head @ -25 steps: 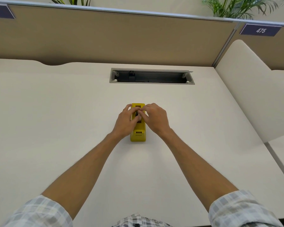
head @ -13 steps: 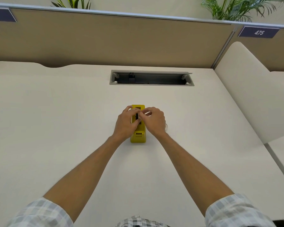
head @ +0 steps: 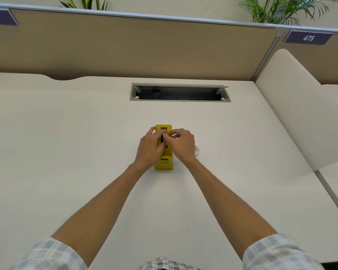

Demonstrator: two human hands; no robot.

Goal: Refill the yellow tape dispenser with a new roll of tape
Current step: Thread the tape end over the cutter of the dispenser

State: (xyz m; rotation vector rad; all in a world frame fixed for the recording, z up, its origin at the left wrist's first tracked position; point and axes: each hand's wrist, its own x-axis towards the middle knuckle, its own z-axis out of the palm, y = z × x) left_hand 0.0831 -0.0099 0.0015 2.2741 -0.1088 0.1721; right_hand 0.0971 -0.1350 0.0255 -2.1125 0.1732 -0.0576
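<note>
Sitting mid-desk [head: 70, 145]: one yellow tape dispenser [head: 164, 164], lying lengthwise, its cutter end pointing toward the wearer. Resting on the pale surface, well short of the one grey cable slot [head: 180, 92] cut into the far part of the desk.

Working over it: two bare hands. Left hand [head: 148, 150] wrapping around the dispenser's left flank, fingers curling over the top edge and gripping the body, thumb pressing near the dark centre opening. Right hand [head: 180, 144] hovering over the right flank, thumb and forefinger pinching together on something small and pale at the dark opening; too small to identify. Remaining fingers of that hand curling loosely inward.

Peeking out just beside the right wrist, lying on the desk: one clear tape roll [head: 197, 151], only a sliver of its rim showing, touching neither hand as far as can be judged.

Framing the bottom edge: two rolled plaid sleeves [head: 279, 254]. Standing behind the desk: one tan partition [head: 125, 45], bearing two dark blue labels, the right one [head: 308, 38] reading 475. Rising above the partition: two green plants [head: 277, 10].
</note>
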